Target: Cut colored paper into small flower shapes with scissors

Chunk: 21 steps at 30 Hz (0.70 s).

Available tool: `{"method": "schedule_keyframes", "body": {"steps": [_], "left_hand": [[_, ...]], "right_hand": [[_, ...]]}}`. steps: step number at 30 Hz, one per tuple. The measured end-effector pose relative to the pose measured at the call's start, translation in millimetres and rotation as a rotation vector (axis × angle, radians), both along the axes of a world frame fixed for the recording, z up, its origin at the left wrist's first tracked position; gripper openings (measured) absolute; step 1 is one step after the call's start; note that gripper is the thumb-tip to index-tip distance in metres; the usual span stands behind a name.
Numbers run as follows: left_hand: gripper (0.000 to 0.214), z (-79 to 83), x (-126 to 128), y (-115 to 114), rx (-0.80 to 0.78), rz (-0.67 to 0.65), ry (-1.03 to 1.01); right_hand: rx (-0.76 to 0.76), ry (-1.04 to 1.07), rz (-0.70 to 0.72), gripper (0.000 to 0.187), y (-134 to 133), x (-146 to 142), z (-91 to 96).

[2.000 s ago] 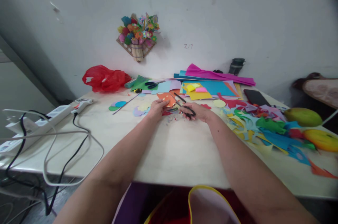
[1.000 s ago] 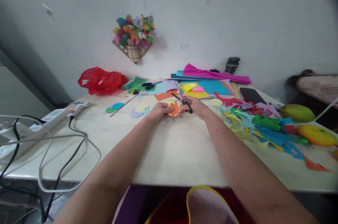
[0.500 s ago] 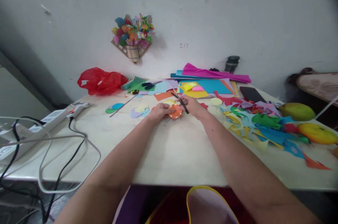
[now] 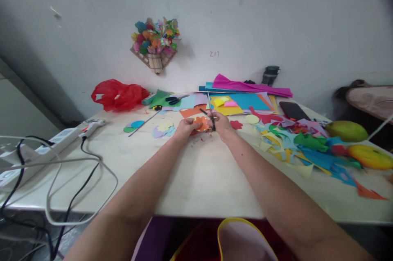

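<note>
My left hand (image 4: 184, 127) pinches a small orange paper cutout (image 4: 202, 123) just above the table (image 4: 196, 175), near its middle. My right hand (image 4: 221, 123) is closed around the handles of black scissors (image 4: 211, 116). Their blades point up and away, right beside the orange piece. Tiny paper snippets lie on the table under both hands.
Sheets of coloured paper (image 4: 242, 99) are stacked at the back, with a second pair of scissors (image 4: 174, 99) and a red plastic bag (image 4: 118, 94). Paper scraps (image 4: 301, 146), a phone (image 4: 291, 110) and two mangoes (image 4: 346, 131) lie to the right. A power strip (image 4: 61, 136) with cables sits left.
The scissors swung from lying low and tilted right to standing nearly upright beside the orange cutout. Both hands drew closer together around it.
</note>
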<state>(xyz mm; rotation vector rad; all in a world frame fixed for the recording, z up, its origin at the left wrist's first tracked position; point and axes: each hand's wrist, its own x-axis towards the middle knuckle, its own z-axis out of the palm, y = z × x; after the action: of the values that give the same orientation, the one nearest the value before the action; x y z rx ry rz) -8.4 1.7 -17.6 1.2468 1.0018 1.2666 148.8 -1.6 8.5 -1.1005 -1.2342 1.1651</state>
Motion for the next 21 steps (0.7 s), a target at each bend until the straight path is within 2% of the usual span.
{"method": "schedule_keyframes", "body": {"steps": [6,11,18,21], "left_hand": [[0.032,0.7,1,1,-0.03,0.047,-0.035],[0.034,0.6,0,0,-0.054,0.017,-0.075],[0.039,5.3,-8,-1,-0.084,0.056,-0.17],[0.037,7.0,-11,-1,-0.079,0.08,-0.221]], "right_hand": [[-0.062,0.051,-0.037,0.034,0,-5,-2.2],[-0.091,0.077,-0.053,0.033,-3,-6,1.6],[-0.098,-0.054,0.068,0.03,-8,8,9.0],[-0.084,-0.143,0.168,0.029,-7,19,8.6]]}}
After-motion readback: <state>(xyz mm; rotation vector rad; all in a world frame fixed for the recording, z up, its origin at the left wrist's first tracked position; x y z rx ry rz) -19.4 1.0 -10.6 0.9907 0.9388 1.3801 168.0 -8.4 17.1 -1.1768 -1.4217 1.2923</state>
